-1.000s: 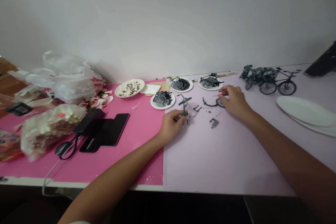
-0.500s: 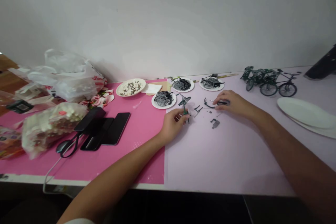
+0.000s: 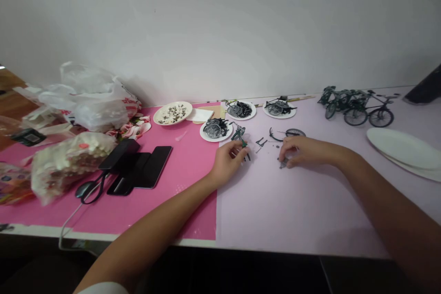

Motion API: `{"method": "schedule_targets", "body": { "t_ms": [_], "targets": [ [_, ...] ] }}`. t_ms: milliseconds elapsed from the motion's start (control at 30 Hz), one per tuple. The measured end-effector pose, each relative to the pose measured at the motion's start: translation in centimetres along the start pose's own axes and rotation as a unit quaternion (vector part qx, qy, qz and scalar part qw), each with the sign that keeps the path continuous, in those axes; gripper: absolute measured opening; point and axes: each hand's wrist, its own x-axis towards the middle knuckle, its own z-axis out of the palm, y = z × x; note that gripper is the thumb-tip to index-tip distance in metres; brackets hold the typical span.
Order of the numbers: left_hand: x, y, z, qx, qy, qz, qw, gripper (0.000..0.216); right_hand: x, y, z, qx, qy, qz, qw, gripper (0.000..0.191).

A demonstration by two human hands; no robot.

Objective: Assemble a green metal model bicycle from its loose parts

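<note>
The frame (image 3: 239, 134) was held in the left grip (image 3: 227, 161); whether the grey part (image 3: 282, 164) was held by the right grip (image 3: 300, 151) could not be told; loosely pinched, it could be dropped

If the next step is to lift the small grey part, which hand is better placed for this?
Probably the right hand: it is at the grey part, while the left hand is farther away and holds the green frame.

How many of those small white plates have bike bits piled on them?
3: the first plate lies beyond the left hand, the second plate behind it to the right, and the third plate farther right. None seem hidden.
</note>
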Motion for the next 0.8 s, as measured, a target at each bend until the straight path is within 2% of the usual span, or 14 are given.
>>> {"method": "schedule_targets", "body": {
  "t_ms": [200,300,467,533,667,800],
  "targets": [
    [0.0,-0.2,0.1,-0.003,-0.001,-0.006,1.0,0.029,0.0,-1.3,0.2,0.006,0.027,-0.017,0.999,0.024],
    [0.0,-0.3,0.1,0.003,0.001,-0.006,1.0,0.031,0.1,-2.9,0.7,0.01,0.125,-0.046,0.991,0.027],
    [0.0,-0.5,0.2,0.014,0.01,0.008,1.0,0.031,0.8,-5.5,2.9,0.035,0.304,-0.083,0.948,0.024],
    [0.1,-0.5,0.2,0.009,0.014,0.012,1.0,0.03,1.1,-6.3,4.0,0.027,0.352,-0.139,0.925,0.021],
    [0.1,-0.5,0.3,0.002,0.015,0.019,1.0,0.03,1.5,-7.4,5.7,0.015,0.423,-0.226,0.878,0.014],
    [0.1,-0.6,0.3,0.005,0.013,0.025,1.0,0.03,1.8,-7.7,6.6,0.019,0.452,-0.256,0.855,0.007]
  ]
}}
